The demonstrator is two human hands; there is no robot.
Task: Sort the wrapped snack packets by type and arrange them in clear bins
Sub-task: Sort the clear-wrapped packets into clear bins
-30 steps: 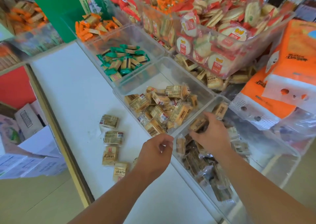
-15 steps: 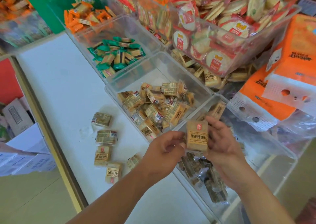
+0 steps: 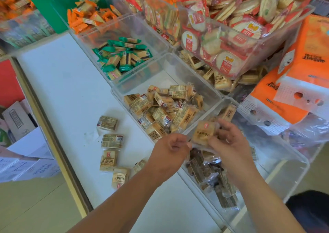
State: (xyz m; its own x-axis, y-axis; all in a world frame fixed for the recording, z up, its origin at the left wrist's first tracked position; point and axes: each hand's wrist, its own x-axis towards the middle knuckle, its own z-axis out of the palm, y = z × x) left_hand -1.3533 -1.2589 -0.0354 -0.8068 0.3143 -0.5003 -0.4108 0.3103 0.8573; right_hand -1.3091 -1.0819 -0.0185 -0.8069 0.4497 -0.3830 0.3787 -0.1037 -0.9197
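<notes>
- Your left forearm crosses the near part of the white table [image 3: 58, 76] and hides part of one of the five loose tan packets [image 3: 112, 140] lying in a rough column left of the bins.
- Your right forearm lies over the near bin [image 3: 302, 161] and covers part of its contents.
- Orange printed bags [image 3: 302, 69] crowd the right side, and cardboard boxes [image 3: 26, 143] sit below the table edge on the left.
- A second ago your right hand [image 3: 229, 143] was reaching into the near bin while your left hand [image 3: 170, 147] hung curled on nothing.
- Half a second ago both hands held a square tan packet [image 3: 203, 133] upright with its label facing you. Now it is tilted and blurred, above the corner where the middle bin [image 3: 114, 92] meets the near bin.
- Your right fingers curl round the packet's right side. Your left thumb and forefinger pinch its left wrapper edge, with the other fingers curled in.
- The loose packets have not moved.
- The middle bin holds a heap of tan packets [image 3: 163, 108] in its near half.
- The near bin holds dark brown packets [image 3: 210, 172].
- The far-left bin [image 3: 142, 26] holds green-wrapped biscuits [image 3: 122, 56] in its near part and orange-wrapped ones [image 3: 89, 17] in its far part.
- A raised bin [image 3: 311, 8] at far right is piled with round crackers in red-and-white wrappers [image 3: 229, 61].
</notes>
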